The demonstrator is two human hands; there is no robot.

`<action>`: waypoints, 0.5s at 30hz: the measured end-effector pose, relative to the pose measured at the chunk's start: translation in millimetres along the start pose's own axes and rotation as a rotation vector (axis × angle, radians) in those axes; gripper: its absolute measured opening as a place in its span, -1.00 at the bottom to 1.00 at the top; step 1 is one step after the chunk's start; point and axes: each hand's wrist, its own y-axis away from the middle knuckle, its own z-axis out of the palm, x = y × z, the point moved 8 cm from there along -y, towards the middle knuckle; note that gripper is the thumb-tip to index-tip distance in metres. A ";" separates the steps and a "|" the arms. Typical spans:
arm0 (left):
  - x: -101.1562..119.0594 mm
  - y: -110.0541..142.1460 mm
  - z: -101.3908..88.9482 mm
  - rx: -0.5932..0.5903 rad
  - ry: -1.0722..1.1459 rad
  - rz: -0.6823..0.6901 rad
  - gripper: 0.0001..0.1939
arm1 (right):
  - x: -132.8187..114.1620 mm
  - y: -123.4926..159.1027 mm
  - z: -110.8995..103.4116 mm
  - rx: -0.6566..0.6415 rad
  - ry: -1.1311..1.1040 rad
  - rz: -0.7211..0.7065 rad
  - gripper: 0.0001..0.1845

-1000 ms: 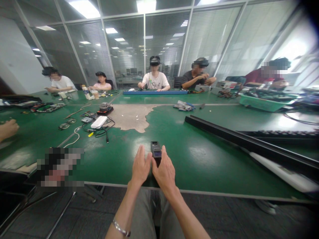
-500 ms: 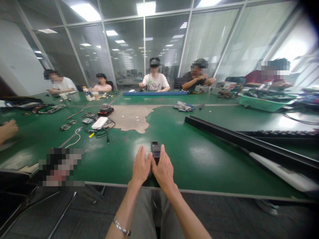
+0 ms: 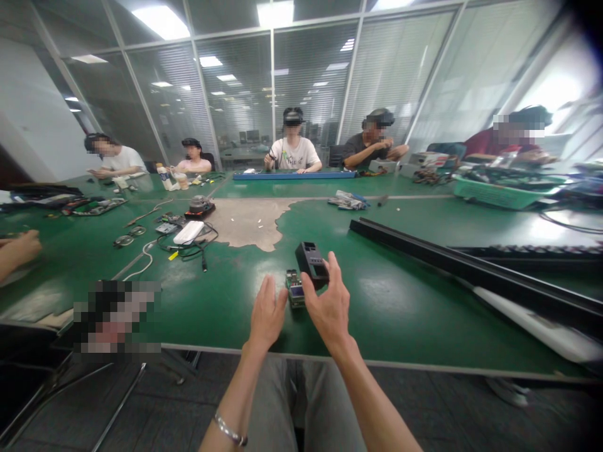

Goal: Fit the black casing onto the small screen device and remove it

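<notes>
Head view. My right hand (image 3: 330, 304) grasps a black cover (image 3: 311, 260) between thumb and fingers (image 3: 335, 267), raised off the green bench (image 3: 400, 295) and tilted, its long axis running toward 11 o'clock. The small circuit module (image 3: 295, 290) it sat on lies on the bench just below, at 8 o'clock from the cover. My left hand (image 3: 266, 314) rests open beside the module at its 8 o'clock, fingertips touching or nearly so. A long black rail (image 3: 452, 260) lies well apart at 3 o'clock.
</notes>
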 end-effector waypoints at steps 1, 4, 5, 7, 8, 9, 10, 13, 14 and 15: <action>1.4 0.3 0.0 -0.006 -0.018 0.006 -0.28 | 5.8 -0.9 -3.1 0.004 0.019 0.002 -0.17; 6.3 1.5 -0.5 -0.018 -0.080 0.031 -0.26 | 31.7 4.7 -3.5 -0.017 0.096 0.038 -0.17; 7.6 1.9 -0.6 -0.020 -0.096 0.039 -0.26 | 40.1 8.6 -1.1 -0.035 0.115 0.046 -0.18; 9.1 2.3 -0.3 -0.025 -0.117 0.049 -0.26 | 53.0 16.9 4.1 -0.058 0.130 0.049 -0.20; 9.4 2.4 -0.2 -0.026 -0.123 0.053 -0.26 | 57.4 20.7 6.7 -0.067 0.129 0.048 -0.20; 9.5 2.4 -0.1 -0.026 -0.125 0.056 -0.26 | 60.3 24.0 9.3 -0.075 0.124 0.044 -0.21; 9.4 2.4 0.1 -0.026 -0.126 0.057 -0.26 | 62.3 26.5 11.8 -0.084 0.119 0.038 -0.21; 9.0 2.3 -0.1 -0.023 -0.123 0.058 -0.25 | 64.6 30.7 18.6 -0.114 0.114 0.016 -0.22; 9.1 2.4 -0.2 -0.023 -0.125 0.059 -0.26 | 65.3 31.4 20.4 -0.123 0.118 0.011 -0.22; 9.5 2.5 -0.3 -0.024 -0.127 0.059 -0.26 | 66.2 31.9 22.0 -0.131 0.124 0.009 -0.22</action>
